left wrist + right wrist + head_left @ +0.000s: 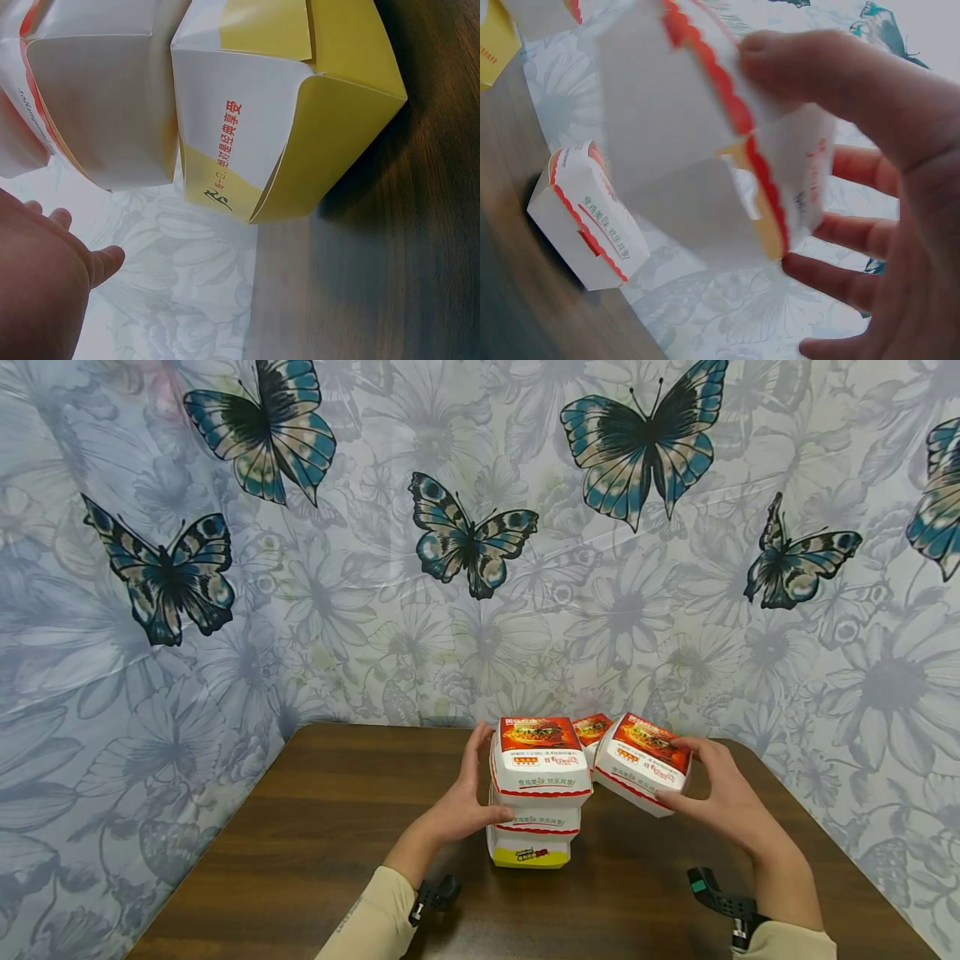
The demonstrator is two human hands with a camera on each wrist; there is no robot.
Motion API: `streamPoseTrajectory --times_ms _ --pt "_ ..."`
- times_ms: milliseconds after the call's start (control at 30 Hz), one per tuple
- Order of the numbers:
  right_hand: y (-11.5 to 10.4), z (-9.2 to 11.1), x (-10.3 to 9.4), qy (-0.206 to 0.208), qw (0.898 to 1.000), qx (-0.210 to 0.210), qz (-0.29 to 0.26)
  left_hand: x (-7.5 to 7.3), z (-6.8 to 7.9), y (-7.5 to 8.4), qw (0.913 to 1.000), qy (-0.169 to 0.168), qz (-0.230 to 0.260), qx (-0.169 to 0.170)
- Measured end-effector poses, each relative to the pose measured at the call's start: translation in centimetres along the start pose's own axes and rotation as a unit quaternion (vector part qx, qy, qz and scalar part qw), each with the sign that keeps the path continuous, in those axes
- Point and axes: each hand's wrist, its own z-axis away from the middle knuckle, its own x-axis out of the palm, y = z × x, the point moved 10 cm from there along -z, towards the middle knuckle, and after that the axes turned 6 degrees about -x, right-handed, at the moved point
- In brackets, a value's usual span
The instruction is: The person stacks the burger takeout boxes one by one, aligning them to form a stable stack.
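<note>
Right grip (731,803) pinches burger box (645,762) from its right, likely keeping it clear of counter (322,827) beside box stack (536,818). Left grip (462,810) spread along stack's left side, probably steadying it. Rear box (589,217) rests on counter.

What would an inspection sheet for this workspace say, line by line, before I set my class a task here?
Surface: brown wood-grain table.
Job's things: stack of three burger boxes, lowest box partly yellow; fourth box held tilted; fifth box on the table.
Clutter: nothing seen.
Grippers: left hand beside the stack, contact unclear; right hand grips the fourth box.
Cables: nothing seen.
Surroundings: floral backdrop with butterflies.
</note>
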Motion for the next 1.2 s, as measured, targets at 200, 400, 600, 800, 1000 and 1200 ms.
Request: streamPoseTrajectory --times_ms 200,400,600,800,1000,1200 --pt "-1.0 -0.2 -1.9 0.078 0.997 -0.01 -0.007 0.0 -0.1 -0.1 1.0 0.002 -0.006 0.001" --pt "-2.3 -0.2 -3.2 0.139 0.989 -0.029 -0.037 -0.1 -0.1 -0.1 1.0 0.004 -0.004 0.003" --pt "-5.0 -1.0 -3.8 0.143 0.982 -0.062 -0.103 0.0 0.1 -0.4 0.9999 0.002 -0.005 -0.009" --pt "-8.9 -3.3 -4.1 0.101 0.981 -0.106 -0.126 -0.2 0.0 -0.5 0.9999 0.004 -0.003 -0.012" --pt "-11.3 -5.2 -3.2 0.039 0.978 -0.14 -0.153 -0.4 -0.1 -0.5 0.9999 0.005 -0.002 -0.011" --pt "-11.8 -6.1 -1.5 -0.017 0.98 -0.139 -0.14 -0.4 0.1 -0.2 1.0 0.006 0.0 -0.003"
